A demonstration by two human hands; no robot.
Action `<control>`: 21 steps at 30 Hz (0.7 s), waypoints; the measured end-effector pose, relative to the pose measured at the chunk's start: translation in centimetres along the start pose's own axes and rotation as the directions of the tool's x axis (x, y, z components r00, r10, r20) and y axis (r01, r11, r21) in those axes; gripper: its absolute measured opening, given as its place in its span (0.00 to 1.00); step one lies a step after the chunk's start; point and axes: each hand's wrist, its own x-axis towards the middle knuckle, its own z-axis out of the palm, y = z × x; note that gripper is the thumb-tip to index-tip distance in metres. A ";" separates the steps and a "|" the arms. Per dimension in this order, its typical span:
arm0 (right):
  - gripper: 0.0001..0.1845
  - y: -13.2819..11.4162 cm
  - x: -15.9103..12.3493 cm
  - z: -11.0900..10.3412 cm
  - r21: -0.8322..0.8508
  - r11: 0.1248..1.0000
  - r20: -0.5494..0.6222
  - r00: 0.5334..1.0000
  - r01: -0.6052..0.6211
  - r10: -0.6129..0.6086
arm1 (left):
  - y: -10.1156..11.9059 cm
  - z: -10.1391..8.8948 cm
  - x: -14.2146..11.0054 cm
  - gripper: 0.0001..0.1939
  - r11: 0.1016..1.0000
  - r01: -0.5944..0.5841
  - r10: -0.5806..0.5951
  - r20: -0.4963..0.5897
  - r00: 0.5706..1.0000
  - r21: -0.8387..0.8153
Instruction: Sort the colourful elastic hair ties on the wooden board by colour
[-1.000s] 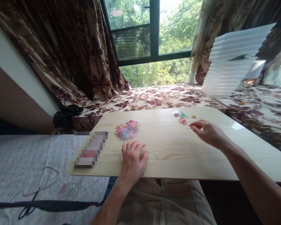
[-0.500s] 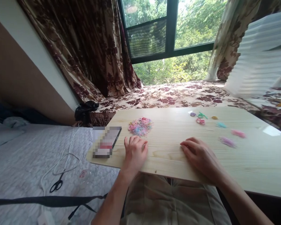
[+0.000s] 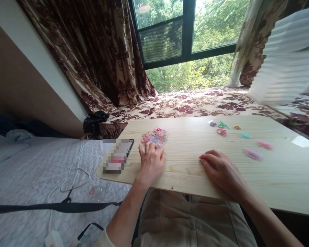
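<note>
A mixed heap of colourful small rubber bands [image 3: 156,135] lies on the left half of the pale wooden table [image 3: 180,171]. My left hand [image 3: 151,159] is at the heap's near edge, palm down, fingers bent and apart, fingertips by the nearest bands; whether they touch is unclear. My right hand [image 3: 220,169] rests on the table to the right, fingers loosely stretched, nothing visible in it. Beyond it are small single-colour groups: purple bands [image 3: 213,124], green bands [image 3: 223,125], red-pink bands [image 3: 221,132], yellow-brown bands [image 3: 237,127], light blue bands [image 3: 244,136], pink bands [image 3: 264,145] and lilac bands [image 3: 252,154].
A phone [image 3: 118,157], partly pixelated, lies at the table's left end. On the bed [image 3: 28,171] to the left are a white cable [image 3: 76,169], dark scissors [image 3: 68,198] partly behind a black strap [image 3: 41,208], and a clear plastic item [image 3: 95,193]. A window ledge with floral cloth [image 3: 185,103] lies behind the table.
My left hand has moved forward and slightly right, up to the near edge of the heap. My right hand stays in place. The view has shifted slightly.
</note>
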 end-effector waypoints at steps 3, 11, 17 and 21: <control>0.14 0.0 0.0 -0.1 0.003 1.000 -0.003 1.000 0.003 -0.003 | 0.1 -0.1 -0.3 0.11 1.000 -0.021 0.021 0.019 1.000 0.002; 0.14 0.2 -0.1 0.2 -0.001 1.000 0.004 1.000 -0.003 0.003 | 1.4 -1.2 -2.6 0.13 0.965 -0.191 0.205 0.061 0.977 -0.183; 0.14 0.0 -0.1 0.1 0.009 1.000 0.028 0.999 -0.023 0.023 | 1.6 -1.8 -3.1 0.14 0.918 -0.250 0.278 0.048 0.959 -0.307; 0.14 -0.1 -0.1 0.1 0.011 0.999 0.030 0.999 -0.040 0.039 | 1.5 -1.5 -2.6 0.09 0.948 -0.157 0.171 0.027 0.985 -0.277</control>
